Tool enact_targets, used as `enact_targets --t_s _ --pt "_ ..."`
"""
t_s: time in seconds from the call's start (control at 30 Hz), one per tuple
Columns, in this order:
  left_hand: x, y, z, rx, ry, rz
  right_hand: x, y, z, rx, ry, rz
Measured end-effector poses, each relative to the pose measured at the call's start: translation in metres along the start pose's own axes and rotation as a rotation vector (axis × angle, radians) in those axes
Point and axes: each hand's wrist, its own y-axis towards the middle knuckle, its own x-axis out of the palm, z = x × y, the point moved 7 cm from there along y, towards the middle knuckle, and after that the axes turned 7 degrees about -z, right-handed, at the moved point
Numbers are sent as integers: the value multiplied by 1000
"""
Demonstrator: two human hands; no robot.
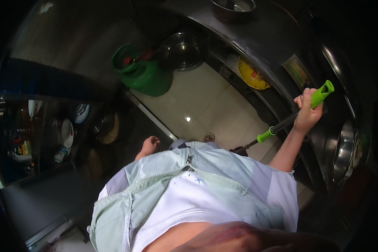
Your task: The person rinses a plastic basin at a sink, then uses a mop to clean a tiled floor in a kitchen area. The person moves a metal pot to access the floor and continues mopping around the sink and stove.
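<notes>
My right hand (pixel 308 110) is closed around the upper end of a long-handled cleaning tool (pixel 285 123), which looks like a mop. Its bright green end grip (pixel 323 93) sticks out above my fist. Lower on the dark pole sits a green collar (pixel 265 136). The pole slants down toward a dark piece (pixel 239 151) near the floor, partly hidden by my jacket. My left hand (pixel 150 145) hangs low at my left side with its fingers loosely curled. Nothing shows in it, though its palm side is hidden.
A green gas cylinder (pixel 149 77) stands on the tiled floor (pixel 204 100), beside a large metal basin (pixel 182 52). A metal counter (pixel 255 37) runs along the right, with a yellow plastic basket (pixel 253 74) on the shelf below. Shelves with dishes (pixel 67 132) stand at left.
</notes>
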Motion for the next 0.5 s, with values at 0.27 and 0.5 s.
enact_targets --t_s 0.27,0.5 --pt "-11 55 8 -250 -205 -125 33 20 50 65 -47 -25" --pt "-34 218 50 -65 11 -292 36 38 63 146 -334 219"
